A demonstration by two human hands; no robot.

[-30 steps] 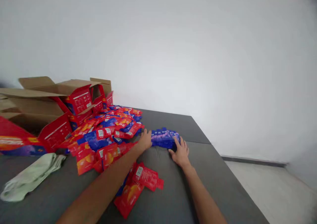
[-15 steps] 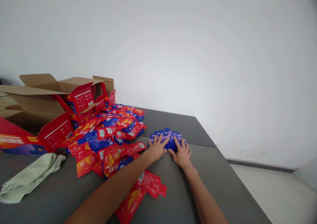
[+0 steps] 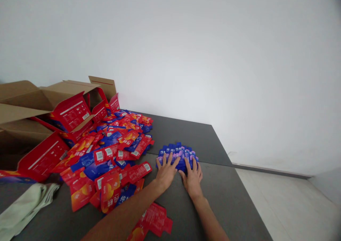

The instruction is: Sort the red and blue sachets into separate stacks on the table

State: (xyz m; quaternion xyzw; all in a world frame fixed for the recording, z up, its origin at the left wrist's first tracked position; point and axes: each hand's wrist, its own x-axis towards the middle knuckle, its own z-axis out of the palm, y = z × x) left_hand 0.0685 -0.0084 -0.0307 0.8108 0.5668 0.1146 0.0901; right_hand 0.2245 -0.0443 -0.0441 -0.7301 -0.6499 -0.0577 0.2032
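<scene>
Several blue and purple pouches (image 3: 179, 149) lie fanned out and overlapping on the dark table (image 3: 183, 127). On their left near side rests my left hand (image 3: 165, 173), its fingers spread over the pouches. My right hand (image 3: 192, 178) touches the right near side, with fingers spread and the thumb toward the left hand. Neither hand is wrapped round a pouch. To the left spreads a large loose pile of red and blue pouches (image 3: 109, 191). A few red pouches (image 3: 157, 219) lie near my left forearm.
Open red cardboard boxes (image 3: 71, 111) with brown flaps stand at the left behind the pile. A folded pale green cloth (image 3: 25, 207) lies at the near left. The white wall (image 3: 186, 56) rises behind the table; pale floor (image 3: 263, 194) shows at the right.
The view has shifted, so boxes, pile and cloth sit farther left and partly lower. My hands have drawn slightly toward the near side of the fanned pouches, showing more of their printed tops.
</scene>
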